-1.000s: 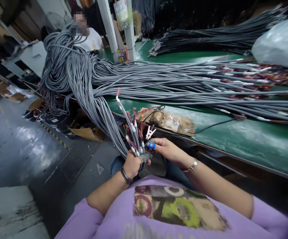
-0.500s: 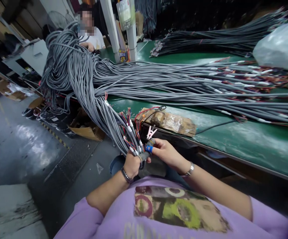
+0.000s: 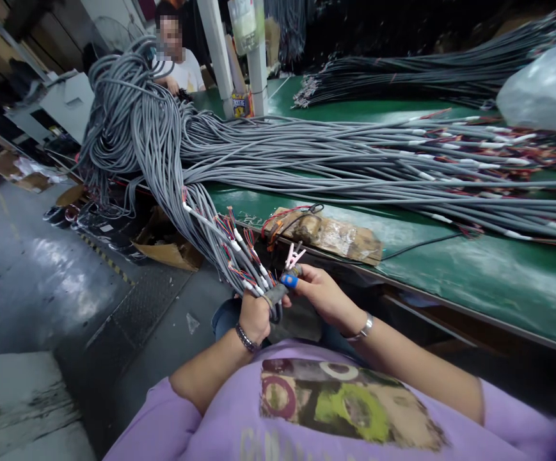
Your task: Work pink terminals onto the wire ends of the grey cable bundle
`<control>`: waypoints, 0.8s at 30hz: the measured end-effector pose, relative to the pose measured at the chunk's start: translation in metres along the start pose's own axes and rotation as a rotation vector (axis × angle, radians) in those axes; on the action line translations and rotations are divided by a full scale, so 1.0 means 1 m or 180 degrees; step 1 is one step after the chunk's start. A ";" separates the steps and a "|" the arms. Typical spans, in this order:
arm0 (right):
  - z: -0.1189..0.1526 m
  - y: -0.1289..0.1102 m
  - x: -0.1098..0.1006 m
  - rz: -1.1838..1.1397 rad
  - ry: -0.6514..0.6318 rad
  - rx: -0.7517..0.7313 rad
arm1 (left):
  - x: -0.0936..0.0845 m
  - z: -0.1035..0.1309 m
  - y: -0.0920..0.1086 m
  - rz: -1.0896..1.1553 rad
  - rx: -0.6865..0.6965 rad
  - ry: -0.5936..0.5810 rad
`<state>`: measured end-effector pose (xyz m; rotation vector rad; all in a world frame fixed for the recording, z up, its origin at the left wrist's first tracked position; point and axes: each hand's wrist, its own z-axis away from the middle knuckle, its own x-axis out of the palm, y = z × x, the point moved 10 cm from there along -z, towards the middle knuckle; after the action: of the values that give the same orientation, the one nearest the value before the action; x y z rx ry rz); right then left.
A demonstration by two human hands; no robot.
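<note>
Grey cables (image 3: pixel 201 224) hang in a thick bundle over the table edge, their white-sleeved ends and thin coloured wires near my hands. My left hand (image 3: pixel 254 317) is closed round cables at the bundle's lower end, in front of my lap. In my right hand (image 3: pixel 318 291), thumb and fingers pinch a small dark grey piece beside a pink clip (image 3: pixel 294 256); its exact shape is unclear. Blue tape wraps my right thumb. Between the hands lies a grey wrapped part (image 3: pixel 275 293), touching both.
More grey cables (image 3: pixel 306 150) stretch along the green table (image 3: pixel 450 269). A taped cardboard piece (image 3: pixel 340 235) lies at its near edge. Black cables (image 3: pixel 412 80) and a plastic bag (image 3: pixel 544 86) are farther back. Another person (image 3: pixel 186 69) is behind the coiled cables. An open carton (image 3: pixel 167 250) sits on the floor.
The wire ends near my left hand have shifted left and slightly up, and one white-sleeved end now lies farther left across the bundle. Both hands keep nearly the same place.
</note>
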<state>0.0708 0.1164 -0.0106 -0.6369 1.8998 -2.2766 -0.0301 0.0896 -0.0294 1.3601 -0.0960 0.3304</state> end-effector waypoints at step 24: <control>-0.017 0.034 -0.039 -0.1416 0.0454 0.0627 | 0.004 0.007 0.014 0.0528 -0.0152 0.0102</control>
<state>0.0937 0.1381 -0.0551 -0.9735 1.6894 -2.8028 -0.0294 0.0860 -0.0142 1.3020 -0.1895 0.4860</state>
